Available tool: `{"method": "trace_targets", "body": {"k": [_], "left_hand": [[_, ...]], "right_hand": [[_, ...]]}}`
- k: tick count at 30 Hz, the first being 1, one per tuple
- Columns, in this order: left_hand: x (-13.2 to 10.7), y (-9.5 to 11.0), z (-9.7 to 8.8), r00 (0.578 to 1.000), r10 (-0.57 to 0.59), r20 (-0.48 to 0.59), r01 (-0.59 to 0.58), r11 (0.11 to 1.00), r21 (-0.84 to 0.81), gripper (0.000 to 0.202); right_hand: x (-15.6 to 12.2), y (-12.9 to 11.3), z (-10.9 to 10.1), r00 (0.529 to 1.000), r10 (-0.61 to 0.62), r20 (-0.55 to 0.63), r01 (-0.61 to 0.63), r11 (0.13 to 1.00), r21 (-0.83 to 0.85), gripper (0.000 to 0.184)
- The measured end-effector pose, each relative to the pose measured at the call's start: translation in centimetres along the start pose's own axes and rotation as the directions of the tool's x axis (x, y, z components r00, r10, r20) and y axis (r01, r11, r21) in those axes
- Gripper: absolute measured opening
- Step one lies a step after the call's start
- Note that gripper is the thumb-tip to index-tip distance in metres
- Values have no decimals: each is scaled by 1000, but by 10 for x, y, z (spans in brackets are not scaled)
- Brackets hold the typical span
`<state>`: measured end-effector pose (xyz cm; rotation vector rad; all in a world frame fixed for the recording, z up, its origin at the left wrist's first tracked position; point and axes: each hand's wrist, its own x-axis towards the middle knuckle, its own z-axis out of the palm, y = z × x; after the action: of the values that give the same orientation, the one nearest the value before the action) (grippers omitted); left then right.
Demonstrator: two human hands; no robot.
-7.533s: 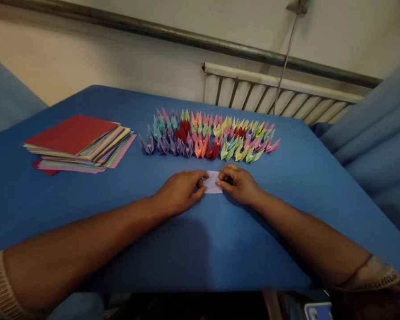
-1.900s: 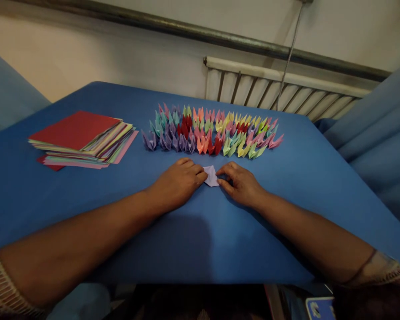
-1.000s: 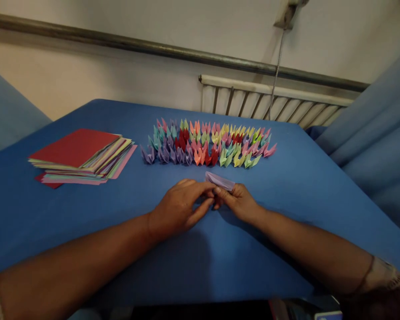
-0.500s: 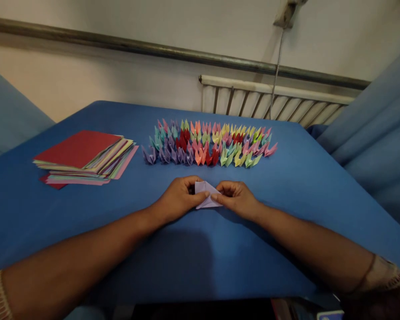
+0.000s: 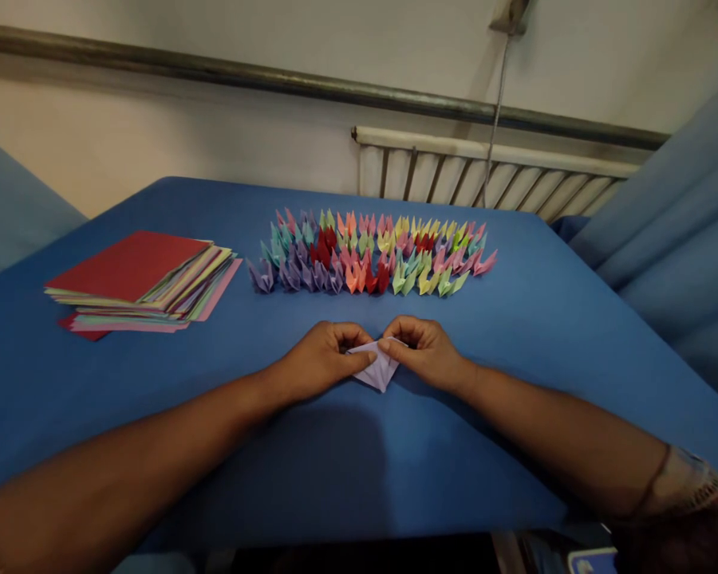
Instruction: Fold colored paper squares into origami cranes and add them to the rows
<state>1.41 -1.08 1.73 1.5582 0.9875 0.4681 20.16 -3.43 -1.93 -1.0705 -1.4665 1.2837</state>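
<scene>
A small piece of folded lilac paper [image 5: 380, 373] is held between my hands, just above the blue table, one of its points toward me. My left hand [image 5: 326, 360] pinches its left side, thumb on top and fingers behind. On the right side, my right hand [image 5: 426, 351] grips the upper edge between thumb and curled fingers. Both thumbs lie close together on the paper. Beyond my hands stand several rows of folded paper cranes [image 5: 368, 275] in purple, teal, red, pink, yellow and green.
A loose stack of coloured paper sheets [image 5: 137, 267], red on top, lies to the left on the blue tabletop [image 5: 227, 470]. Behind the table are a wall with a metal pipe [image 5: 263, 80] and a radiator [image 5: 419, 163]. Blue curtains [image 5: 688, 239] hang at both sides.
The lilac paper has turned in my hands, so that a point now faces me. My right hand has shifted to its upper edge. The view has tilted slightly.
</scene>
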Motion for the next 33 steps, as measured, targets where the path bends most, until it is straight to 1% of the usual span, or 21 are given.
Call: {"method": "trace_targets", "body": {"k": [4, 5, 7, 9, 11, 14, 17, 20, 23, 26, 28, 31, 33], "left_hand": [[1, -1, -2, 999, -21, 36, 25, 994, -110, 18], [1, -2, -2, 999, -10, 45, 16, 989, -148, 23], [0, -3, -2, 998, 37, 52, -26, 979, -200, 42], [-1, -4, -1, 994, 93, 50, -82, 980, -179, 56], [-2, -5, 0, 990, 138, 35, -134, 986, -99, 53], [-1, -7, 0, 987, 158, -13, -159, 987, -17, 38], [1, -9, -1, 987, 152, -52, -154, 987, -52, 34], [3, -8, -2, 987, 140, -79, -148, 983, -105, 30], [3, -6, -3, 992, 79, -95, -90, 990, -110, 27], [3, -6, -4, 992, 27, -125, -43, 991, -128, 31], [4, -7, -5, 994, 13, -107, -31, 985, -171, 32], [4, -8, -7, 999, 16, -32, -24, 966, -258, 36], [4, -8, -7, 1000, 20, -3, -20, 946, -325, 37]], "right_hand": [[5, 1, -5, 997, 78, 26, -81, 992, 100, 25], [7, 1, -7, 995, 91, 31, -93, 990, 107, 27], [9, 1, -10, 994, 105, 39, -109, 988, 113, 31], [10, 1, -12, 993, 105, 55, -111, 988, 110, 33], [10, 1, -13, 993, 98, 63, -104, 990, 100, 35], [8, 2, -11, 994, 94, 57, -99, 990, 95, 38], [5, 6, -7, 995, 47, 84, -58, 990, 132, 36], [4, 12, -5, 994, 9, 110, -28, 985, 171, 39], [4, 14, -4, 996, 26, 87, -43, 981, 191, 41], [5, 11, -6, 998, 3, 62, -16, 978, 209, 37], [6, 9, -6, 999, -15, 43, 5, 978, 207, 34], [5, 7, -6, 1000, -17, 16, 14, 983, 182, 32], [4, 8, -5, 1000, -25, 16, 21, 986, 166, 30]]}}
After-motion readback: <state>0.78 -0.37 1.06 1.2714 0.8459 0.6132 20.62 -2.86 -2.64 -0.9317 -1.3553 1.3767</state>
